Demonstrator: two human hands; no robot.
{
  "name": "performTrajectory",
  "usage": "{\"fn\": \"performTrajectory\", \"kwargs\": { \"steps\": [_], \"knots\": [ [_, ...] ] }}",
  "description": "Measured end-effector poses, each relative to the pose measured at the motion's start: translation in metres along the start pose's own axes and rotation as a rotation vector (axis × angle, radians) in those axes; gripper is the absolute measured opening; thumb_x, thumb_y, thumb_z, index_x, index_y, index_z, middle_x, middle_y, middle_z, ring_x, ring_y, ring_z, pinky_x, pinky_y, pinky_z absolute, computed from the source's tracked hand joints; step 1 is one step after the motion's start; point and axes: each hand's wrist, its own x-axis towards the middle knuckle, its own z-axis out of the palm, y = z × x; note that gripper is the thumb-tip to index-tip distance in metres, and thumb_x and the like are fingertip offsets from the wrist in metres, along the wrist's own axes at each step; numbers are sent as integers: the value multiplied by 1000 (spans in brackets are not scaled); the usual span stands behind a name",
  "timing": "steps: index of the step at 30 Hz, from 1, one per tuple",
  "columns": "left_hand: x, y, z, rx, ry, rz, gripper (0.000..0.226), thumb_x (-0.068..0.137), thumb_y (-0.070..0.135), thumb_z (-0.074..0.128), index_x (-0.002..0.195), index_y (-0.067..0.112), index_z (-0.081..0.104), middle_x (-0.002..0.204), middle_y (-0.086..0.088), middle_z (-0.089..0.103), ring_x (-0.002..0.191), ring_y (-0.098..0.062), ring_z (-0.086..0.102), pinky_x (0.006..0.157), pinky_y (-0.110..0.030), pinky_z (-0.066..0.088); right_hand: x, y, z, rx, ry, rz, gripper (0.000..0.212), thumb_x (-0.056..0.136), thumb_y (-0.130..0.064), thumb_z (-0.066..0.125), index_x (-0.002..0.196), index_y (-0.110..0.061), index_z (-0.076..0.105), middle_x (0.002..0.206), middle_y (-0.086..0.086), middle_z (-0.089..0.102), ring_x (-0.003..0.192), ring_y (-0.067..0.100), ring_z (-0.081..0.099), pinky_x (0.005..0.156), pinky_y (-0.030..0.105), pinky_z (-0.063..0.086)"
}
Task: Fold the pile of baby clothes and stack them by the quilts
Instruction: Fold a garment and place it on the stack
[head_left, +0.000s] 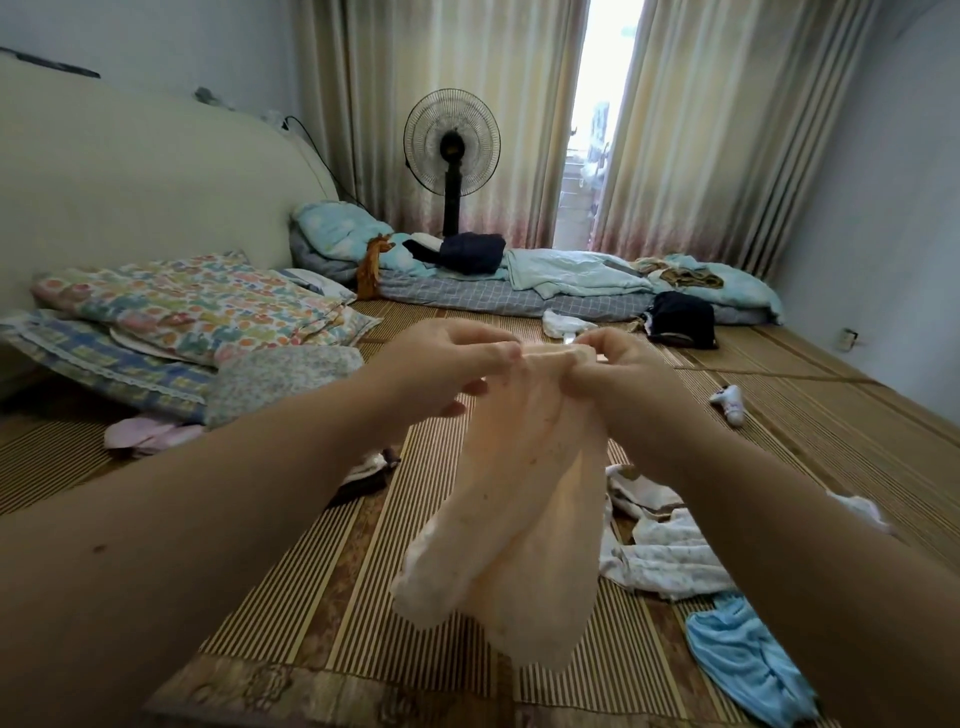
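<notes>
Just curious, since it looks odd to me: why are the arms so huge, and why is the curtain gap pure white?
Head view: the wide-angle lens swells the near forearms and bows the room's edges; daylight overexposes the curtain gap; the same backlight glows through the pale garment pinched by the left hand and right hand; the far bedding looks slightly soft.

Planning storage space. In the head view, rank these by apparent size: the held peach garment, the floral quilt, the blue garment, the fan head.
1. peach garment: largest, though nearest the camera.
2. floral quilt: close behind but farther off, so this order is unsure.
3. blue garment and fan head: look about alike, left unranked.
</notes>
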Motion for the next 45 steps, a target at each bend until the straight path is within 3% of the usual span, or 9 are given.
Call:
{"fn": "performTrajectory", "kwargs": {
  "steps": [4,9,15,18,22,28,33,38,45],
  "knots": [
    [2,-20,-4,-51,-97,-92,89,64,56,78,140,31,38,122,10,56,108,-16,57,77,-27,47,8,-6,-5,328,-84,25,28,85,5,48,98,-14,63,81,4,62,65,14,58,57,28,51],
    [4,-38,10,-262,-331,-61,30,85,19,69,114,15,65,108,-4,72,102,-22,69,86,-38,57,18,-5,-13,550,-133,53,41,81,13,36,105,-9,61,84,8,64,70,17,62,65,32,54],
    [12,-31,16,-401,-191,-86,31,88,36,62,114,20,61,103,-8,73,95,-26,71,80,-39,59,22,32,-17,87,-232,159,20,88,-15,62,105,-3,64,98,11,72,83,22,71,72,34,58],
    [17,-35,9,-364,-162,-152,46,74,50,62,108,19,63,97,-11,74,89,-30,72,69,-38,60,29,46,-12,418,-55,253,25,93,-19,56,106,1,63,101,18,71,82,27,73,68,38,59],
    [32,-59,9,-546,-94,-362,48,85,50,60,101,5,68,95,-17,74,83,-31,73,59,-37,58,17,79,9,288,-456,448,53,85,-45,61,123,-8,61,120,17,66,111,32,63,101,53,45],
    [8,-140,5,-448,-576,-675,59,81,33,62,135,13,50,129,-16,61,119,-35,57,104,-53,42,6,133,34,620,-365,582,37,90,-18,56,125,-7,58,117,16,68,107,32,66,88,46,52],
    [-13,-195,36,-674,-26,-631,72,90,6,59,150,25,25,124,-8,55,91,-25,71,64,-37,58,-1,161,36,233,-322,607,35,85,-1,62,115,-20,58,94,5,74,81,25,73,65,37,58],
    [-26,-205,49,-838,120,-518,52,93,2,53,135,33,47,120,-10,60,90,-24,72,67,-38,57,-3,167,44,15,32,451,59,92,-16,59,144,-28,35,131,6,51,104,24,61,81,40,58],
    [-40,-175,40,153,-57,-299,71,77,3,68,139,31,47,122,6,63,105,-11,64,87,-34,55,-10,146,39,-483,-249,133,62,76,-14,77,133,-25,56,119,-5,63,99,7,61,71,11,49]
  ]
}}
